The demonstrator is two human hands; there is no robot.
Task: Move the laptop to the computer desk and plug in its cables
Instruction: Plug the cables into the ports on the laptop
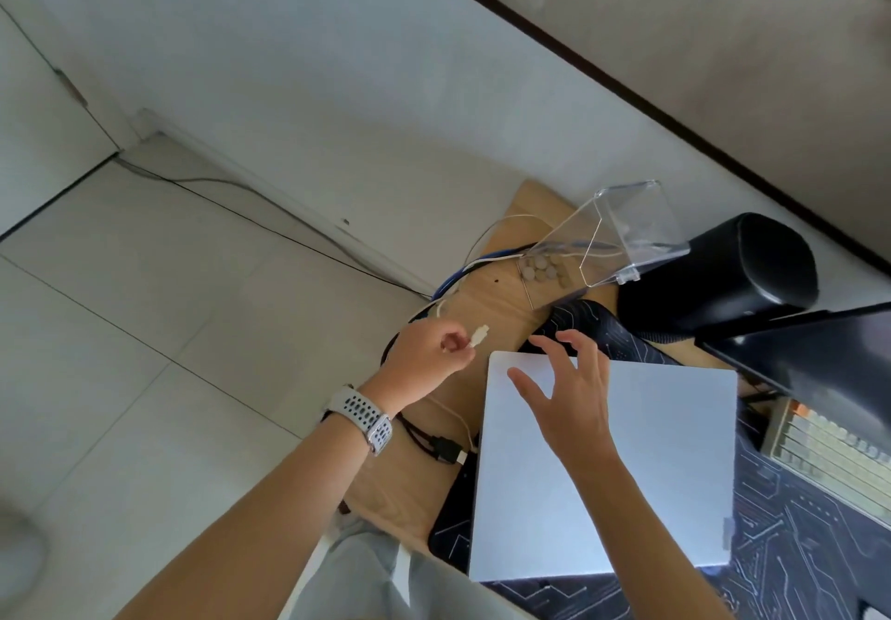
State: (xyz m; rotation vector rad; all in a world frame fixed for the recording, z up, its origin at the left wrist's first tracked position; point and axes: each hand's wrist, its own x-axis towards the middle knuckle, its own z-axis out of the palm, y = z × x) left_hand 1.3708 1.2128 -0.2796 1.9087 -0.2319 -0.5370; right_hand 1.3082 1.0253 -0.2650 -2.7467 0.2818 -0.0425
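Observation:
A closed silver laptop lies flat on the dark desk mat of the wooden computer desk. My left hand, with a white watch on its wrist, pinches a white cable plug just left of the laptop's far left corner. Spread open, my right hand rests on the laptop lid near that corner. A black cable with its plug lies on the desk by the laptop's left edge.
A clear plastic stand and a black cylinder speaker sit at the back of the desk. A monitor and a keyboard are at right. Blue and white cables hang over the desk's left edge above the tiled floor.

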